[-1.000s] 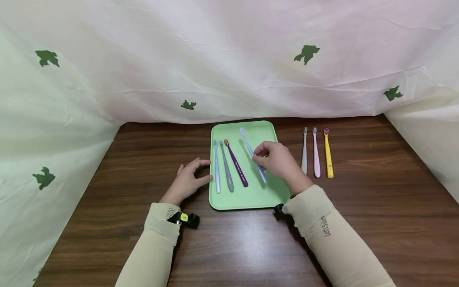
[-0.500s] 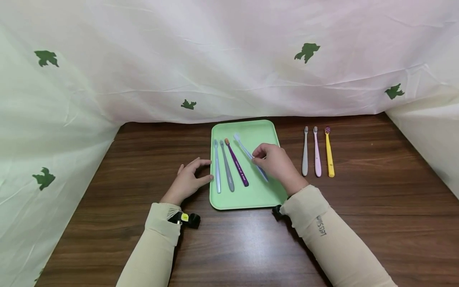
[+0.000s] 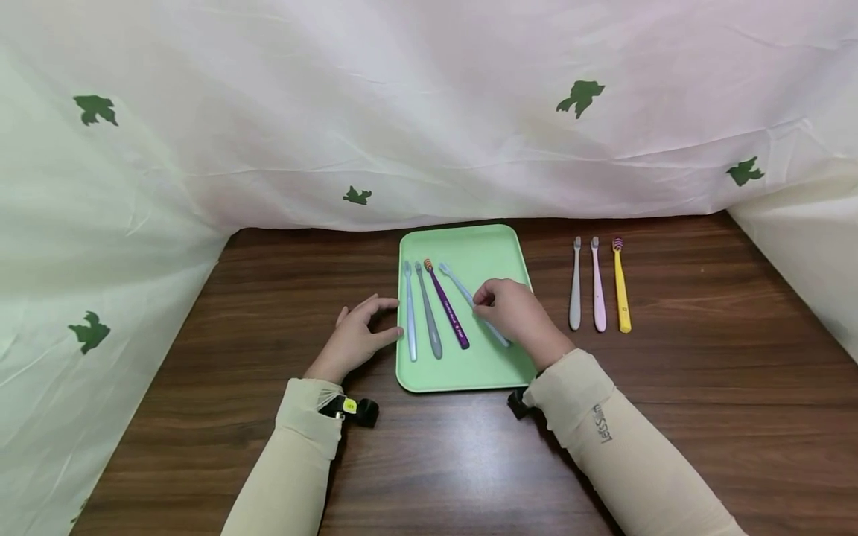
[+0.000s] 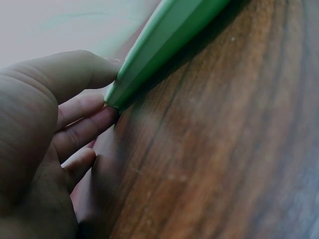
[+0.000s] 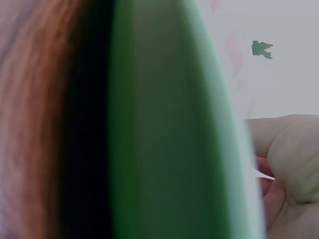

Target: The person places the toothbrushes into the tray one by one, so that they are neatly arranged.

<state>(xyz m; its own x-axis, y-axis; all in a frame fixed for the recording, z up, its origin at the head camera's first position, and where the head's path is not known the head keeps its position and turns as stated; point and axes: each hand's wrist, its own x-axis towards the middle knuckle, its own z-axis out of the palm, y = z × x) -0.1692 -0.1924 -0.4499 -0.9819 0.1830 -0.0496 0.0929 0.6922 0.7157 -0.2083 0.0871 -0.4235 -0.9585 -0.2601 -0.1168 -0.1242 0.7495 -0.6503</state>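
Observation:
My right hand pinches a pale blue toothbrush by its handle. The brush lies slanted over the green tray, head toward the back. The fingers partly hide its handle. Left of it in the tray lie a purple toothbrush with orange bristles, a grey toothbrush and another light blue toothbrush. My left hand touches the tray's left rim with relaxed fingers; in the left wrist view the thumb meets the rim. The right wrist view has the tray's side covering the right fingertips.
Right of the tray, a light grey toothbrush, a pink toothbrush and a yellow toothbrush lie side by side on the dark wooden table. A white cloth with green bird shapes hangs behind and along both sides.
The right hand has lowered the pale blue toothbrush toward the tray, and its head has swung left, closer to the purple toothbrush. The left hand stays at the rim.

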